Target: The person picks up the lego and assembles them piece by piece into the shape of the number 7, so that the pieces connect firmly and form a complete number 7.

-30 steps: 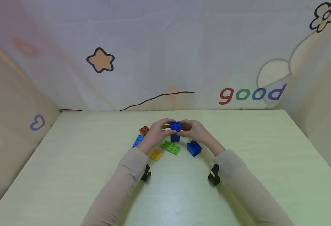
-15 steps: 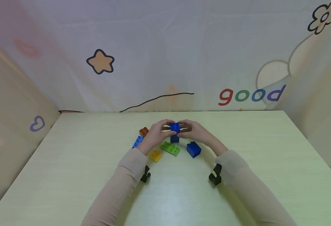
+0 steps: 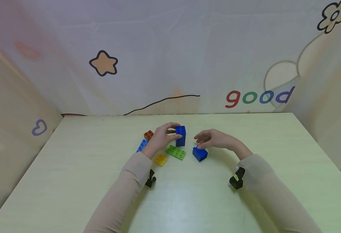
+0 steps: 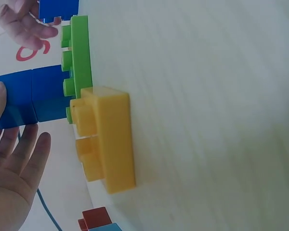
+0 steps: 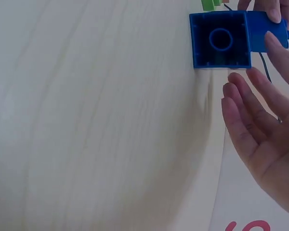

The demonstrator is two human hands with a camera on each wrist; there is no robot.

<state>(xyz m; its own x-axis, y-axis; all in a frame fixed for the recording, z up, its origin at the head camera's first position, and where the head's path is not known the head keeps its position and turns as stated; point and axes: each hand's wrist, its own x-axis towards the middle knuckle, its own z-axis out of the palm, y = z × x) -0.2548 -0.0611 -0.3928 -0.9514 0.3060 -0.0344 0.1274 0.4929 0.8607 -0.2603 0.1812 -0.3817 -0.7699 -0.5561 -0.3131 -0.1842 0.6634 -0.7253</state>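
Two blue toy building bricks, stacked into a tower (image 3: 181, 136), stand upright behind the green brick. My left hand (image 3: 161, 137) pinches the upper part of this tower, thumb on the near side and fingers beyond. To the right, a loose blue brick (image 3: 200, 153) lies on its side; its hollow underside faces the right wrist camera. My right hand (image 3: 217, 139) hovers just above and behind that brick with relaxed, spread fingers, holding nothing. In the right wrist view the fingertips (image 5: 238, 79) appear close to the loose brick; whether the thumb touches it, I cannot tell.
A flat green brick (image 3: 175, 152) lies in front of the tower, with a small yellow brick (image 3: 160, 159) nearer me. Partly behind my left wrist are a light blue brick (image 3: 142, 145) and a brown brick (image 3: 148, 134). A printed cloth backdrop (image 3: 159, 58) rises behind the table.
My right hand has left the tower and moved right and toward me, over the loose blue brick. The left hand has stayed at the tower.
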